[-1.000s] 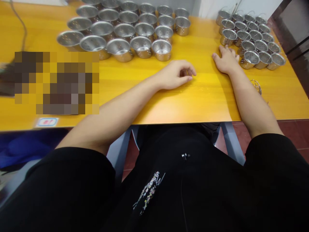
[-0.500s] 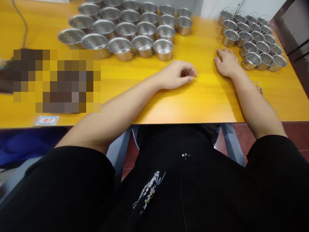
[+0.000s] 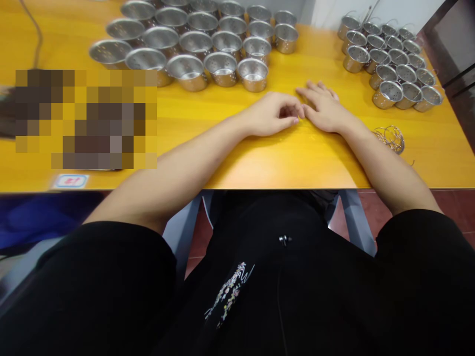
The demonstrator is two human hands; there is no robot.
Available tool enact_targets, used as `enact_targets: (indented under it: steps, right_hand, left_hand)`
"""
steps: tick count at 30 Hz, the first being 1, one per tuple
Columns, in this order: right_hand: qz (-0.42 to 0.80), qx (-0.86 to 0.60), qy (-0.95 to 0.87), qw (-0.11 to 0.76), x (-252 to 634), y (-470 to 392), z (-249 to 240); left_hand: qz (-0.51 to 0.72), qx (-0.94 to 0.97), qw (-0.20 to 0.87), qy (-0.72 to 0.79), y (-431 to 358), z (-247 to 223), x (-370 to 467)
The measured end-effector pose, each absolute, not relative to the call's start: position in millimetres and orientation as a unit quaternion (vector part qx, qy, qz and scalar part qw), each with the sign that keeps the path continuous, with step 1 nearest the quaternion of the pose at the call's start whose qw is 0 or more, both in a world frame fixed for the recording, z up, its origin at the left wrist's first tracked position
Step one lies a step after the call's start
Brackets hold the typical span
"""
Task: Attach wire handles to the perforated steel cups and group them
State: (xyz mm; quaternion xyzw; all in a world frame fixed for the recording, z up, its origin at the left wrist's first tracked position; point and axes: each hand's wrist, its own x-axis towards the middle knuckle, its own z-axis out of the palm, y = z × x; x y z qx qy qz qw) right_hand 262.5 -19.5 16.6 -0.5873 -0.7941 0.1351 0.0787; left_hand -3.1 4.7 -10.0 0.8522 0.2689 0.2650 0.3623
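My left hand (image 3: 272,113) curls, grip part-open; right hand (image 3: 325,111) spreads wide, palm down on worktop (image 3: 267,168). Metal cups (image 3: 253,83) far left, handled cups (image 3: 388,101) far right. Light wrists avoid snagging wire loops (image 3: 396,140), near right.

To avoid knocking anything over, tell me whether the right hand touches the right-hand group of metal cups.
Apart. The head view shows bare yellow tabletop between the right hand and those metal cups.

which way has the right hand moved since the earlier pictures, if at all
Yes, left: the right hand has moved away from the metal cups on the right and now lies beside the left hand.
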Motion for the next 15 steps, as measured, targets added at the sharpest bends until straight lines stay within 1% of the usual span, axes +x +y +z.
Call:
enact_targets:
  steps: [8,15]
  right_hand:
    - [0.092,-0.619,-0.775,0.091,263.2,-9.2,20.0]
    - [0.118,-0.599,-0.787,0.09,273.4,-11.2,21.5]
  left_hand:
    - [0.267,0.855,0.355,0.268,1.6,-7.1,-1.2]
    - [0.263,0.858,0.356,0.261,3.3,-6.9,-1.2]
